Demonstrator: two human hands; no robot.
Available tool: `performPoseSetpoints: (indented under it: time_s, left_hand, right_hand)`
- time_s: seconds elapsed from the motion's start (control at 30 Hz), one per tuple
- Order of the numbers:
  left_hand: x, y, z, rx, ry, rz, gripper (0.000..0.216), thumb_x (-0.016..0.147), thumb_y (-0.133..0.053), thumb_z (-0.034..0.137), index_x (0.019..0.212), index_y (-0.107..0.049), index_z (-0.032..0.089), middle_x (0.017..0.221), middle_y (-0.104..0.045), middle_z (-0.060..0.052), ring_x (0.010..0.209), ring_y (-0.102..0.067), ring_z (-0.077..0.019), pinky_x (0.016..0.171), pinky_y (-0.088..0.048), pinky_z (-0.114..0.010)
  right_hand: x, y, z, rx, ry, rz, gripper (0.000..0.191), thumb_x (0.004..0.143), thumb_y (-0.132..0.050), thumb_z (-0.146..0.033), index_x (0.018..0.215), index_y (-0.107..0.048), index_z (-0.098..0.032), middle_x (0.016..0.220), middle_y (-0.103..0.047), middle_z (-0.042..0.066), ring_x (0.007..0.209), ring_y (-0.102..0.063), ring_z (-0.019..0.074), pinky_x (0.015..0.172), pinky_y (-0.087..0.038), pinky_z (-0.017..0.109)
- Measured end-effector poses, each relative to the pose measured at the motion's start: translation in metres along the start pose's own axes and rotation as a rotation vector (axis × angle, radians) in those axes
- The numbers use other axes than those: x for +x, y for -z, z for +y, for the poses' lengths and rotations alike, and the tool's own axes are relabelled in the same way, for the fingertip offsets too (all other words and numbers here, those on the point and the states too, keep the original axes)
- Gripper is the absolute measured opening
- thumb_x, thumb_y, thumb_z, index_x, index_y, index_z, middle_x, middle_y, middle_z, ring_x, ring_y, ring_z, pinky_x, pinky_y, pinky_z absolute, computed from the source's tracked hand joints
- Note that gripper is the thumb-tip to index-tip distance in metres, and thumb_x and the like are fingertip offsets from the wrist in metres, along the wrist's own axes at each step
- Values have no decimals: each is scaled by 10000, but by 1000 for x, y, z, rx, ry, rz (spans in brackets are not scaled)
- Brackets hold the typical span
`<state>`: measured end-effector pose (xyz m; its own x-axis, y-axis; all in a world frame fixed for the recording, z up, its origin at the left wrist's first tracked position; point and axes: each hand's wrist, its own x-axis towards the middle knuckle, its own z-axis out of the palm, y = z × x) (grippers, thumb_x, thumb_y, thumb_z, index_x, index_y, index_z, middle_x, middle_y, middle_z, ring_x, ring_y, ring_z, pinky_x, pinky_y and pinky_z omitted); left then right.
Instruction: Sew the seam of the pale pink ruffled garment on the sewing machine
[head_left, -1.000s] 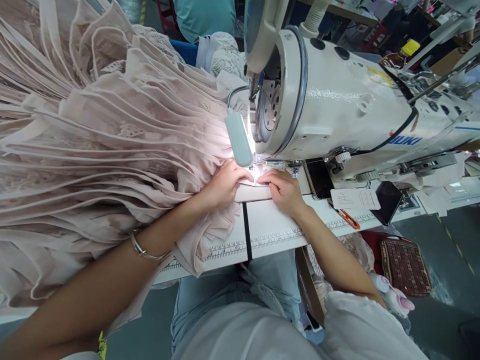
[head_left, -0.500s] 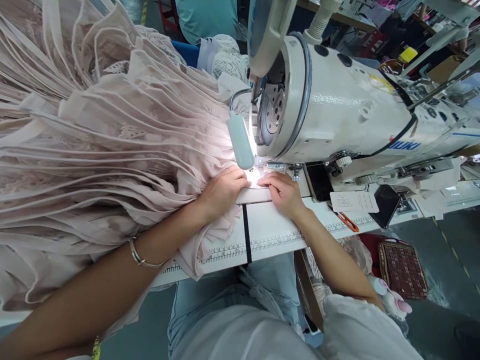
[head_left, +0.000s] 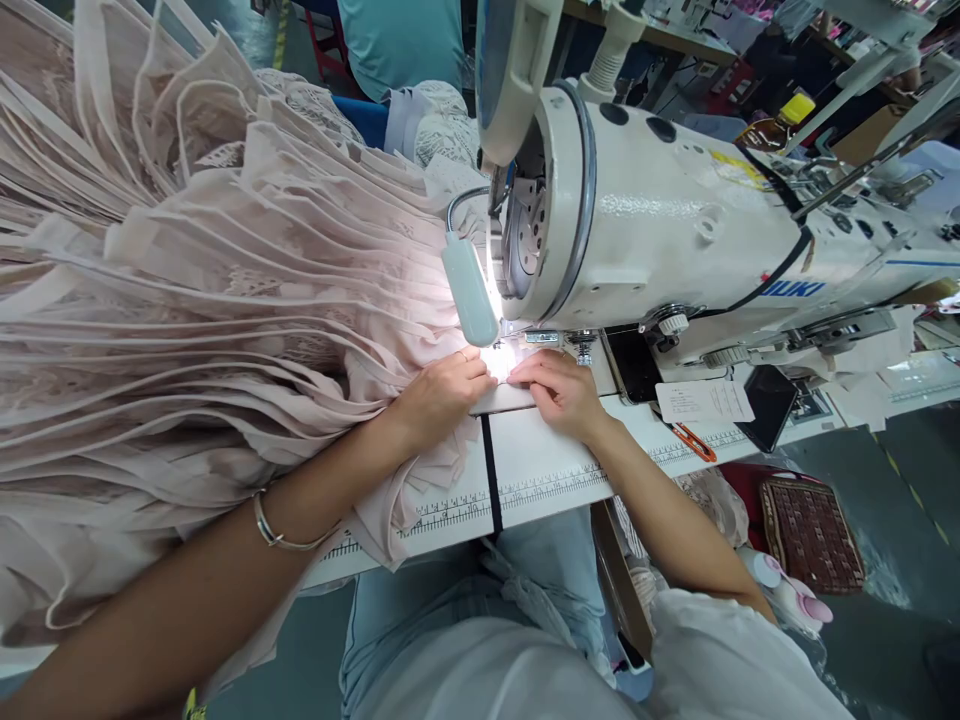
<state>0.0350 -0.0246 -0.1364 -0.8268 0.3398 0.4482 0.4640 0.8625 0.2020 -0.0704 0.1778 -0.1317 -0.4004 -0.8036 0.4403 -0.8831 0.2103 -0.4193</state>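
A large heap of pale pink fabric [head_left: 217, 310] with lace patches and long bound edges spreads over the left of the sewing table. Beside the needle area of a white sewing machine [head_left: 652, 235], my left hand [head_left: 441, 397] is closed on an edge of this fabric, fingertips pressed down. To its right, my right hand [head_left: 562, 395] pinches the brightly lit fabric strip between thumb and fingers. A small gap separates the two hands. The pale green lamp [head_left: 470, 292] hangs just above, and it and the glare hide the needle and presser foot.
Right of my hands lie a black phone [head_left: 632, 366], a paper slip [head_left: 705, 403], an orange cutter [head_left: 694, 441] and a dark flat device [head_left: 770, 410]. A printed ruler [head_left: 555, 487] runs along the table's front edge. Behind sits a person in teal [head_left: 405, 45].
The view has shifted slightly, so the machine and lamp appear a little further left and lower. Both hands stay on the fabric near the needle area, with their grip little changed.
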Motion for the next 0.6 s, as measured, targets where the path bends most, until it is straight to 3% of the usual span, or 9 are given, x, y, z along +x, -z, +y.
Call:
performPoseSetpoints:
  time_s: [0.13,0.27,0.37,0.6]
  left_hand:
    - [-2,1,-1,-12,-1,-18,332,1028,-376,139,936,-694,143,879,-685,-62,868,-592,-188,747,-514,-309]
    - [-9,4,-3,-40,52,-16,247,1009,-430,180,1051,-673,160,1182,-690,-113,1127,-608,-244,933,-527,-407]
    - [-14,3,-6,-51,69,-66,279,1006,-407,163,1166,-636,156,1335,-635,-134,1270,-563,-264,1074,-475,-465]
    - [-15,-2,-5,-75,130,-154,352,1012,-345,148,1253,-600,174,1426,-588,-129,1362,-511,-253,1196,-359,-515]
  right_hand:
    - [1,4,-3,-101,79,-65,347,885,-476,-67,942,-767,-247,964,-745,21,932,-648,178,780,-513,314]
    - [0,5,-4,-105,136,-68,349,911,-478,-52,915,-771,-241,890,-722,26,900,-619,176,749,-518,306]
    - [-2,3,-2,-106,152,-46,357,923,-478,-46,929,-779,-237,968,-726,48,930,-627,179,766,-535,319]
    - [-7,-3,6,-175,146,-45,378,928,-488,-38,1039,-782,-247,1086,-764,26,974,-662,192,865,-559,359]
